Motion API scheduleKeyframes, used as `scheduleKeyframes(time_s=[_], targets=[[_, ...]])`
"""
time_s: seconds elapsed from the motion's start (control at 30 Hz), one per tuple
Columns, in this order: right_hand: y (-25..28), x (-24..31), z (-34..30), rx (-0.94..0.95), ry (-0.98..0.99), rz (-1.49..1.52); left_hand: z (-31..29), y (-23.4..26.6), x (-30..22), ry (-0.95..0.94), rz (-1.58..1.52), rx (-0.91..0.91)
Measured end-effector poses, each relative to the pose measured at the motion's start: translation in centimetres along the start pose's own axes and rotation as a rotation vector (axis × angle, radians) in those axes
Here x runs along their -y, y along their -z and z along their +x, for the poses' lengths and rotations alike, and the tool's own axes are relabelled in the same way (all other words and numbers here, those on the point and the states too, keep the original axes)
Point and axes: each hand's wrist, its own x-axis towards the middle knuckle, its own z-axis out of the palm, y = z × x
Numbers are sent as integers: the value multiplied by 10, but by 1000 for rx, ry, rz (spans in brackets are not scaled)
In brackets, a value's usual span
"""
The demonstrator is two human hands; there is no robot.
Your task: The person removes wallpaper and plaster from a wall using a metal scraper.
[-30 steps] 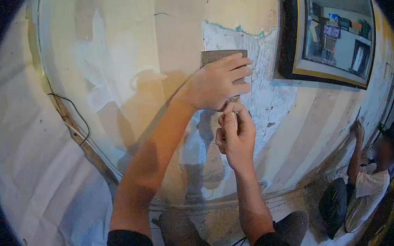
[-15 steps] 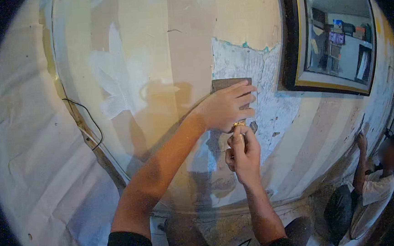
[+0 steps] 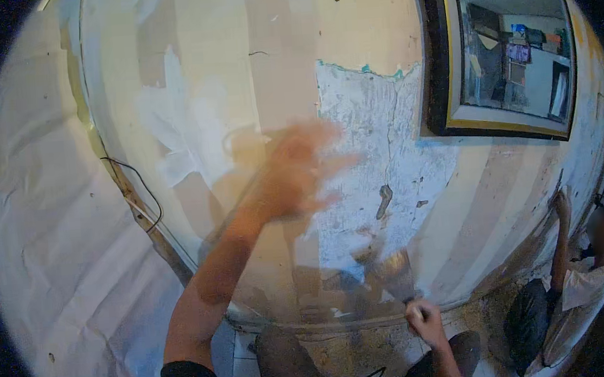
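our right hand [image 3: 424,318] is closed around the handle end of a scraper [image 3: 396,274], low down near the foot of the wall [image 3: 281,36]. the scraper's wide blade points up and to the left from our fist; it is blurred, and we cannot tell whether it touches the surface behind it. our left hand [image 3: 299,171] is higher up, free of any tool, with its fingers spread and smeared by blur. it lies in front of the left edge of a whitish bare patch [image 3: 353,115], and we cannot tell whether the fingertips meet the wall.

the bare patch has a ragged, greenish upper edge, a thin crack running down it and a brownish hole [image 3: 384,200] below the crack. around it we see broad cream and pinkish-brown stripes. to the right hangs a mirror [image 3: 514,68] in a black and gold frame. pale sheeting [image 3: 52,227] covers the left side, beside a thin black cable [image 3: 139,177]. at lower right a person [image 3: 574,295] in a light shirt sits with one raised hand at the wall.
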Motion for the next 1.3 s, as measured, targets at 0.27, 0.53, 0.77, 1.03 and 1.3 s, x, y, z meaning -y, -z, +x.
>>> scheduleKeyframes(time_s=[0.27,0.53,0.77,1.03,1.3], targets=[[31,-123,-85,283,-207,-354,-4,-122,-69,57,-310,532],[33,-203,-102,919,-341,-783,-194,-265,-293,525,-1241,1545],[35,-147,-98,676,-477,-713,-192,-244,-308,526,-1329,1351],[32,-109,-93,223,-409,-191,-218,-246,-268,807,-1450,767],[19,-53,-79,266,-383,-176,-258,-199,-247,367,-934,1045]])
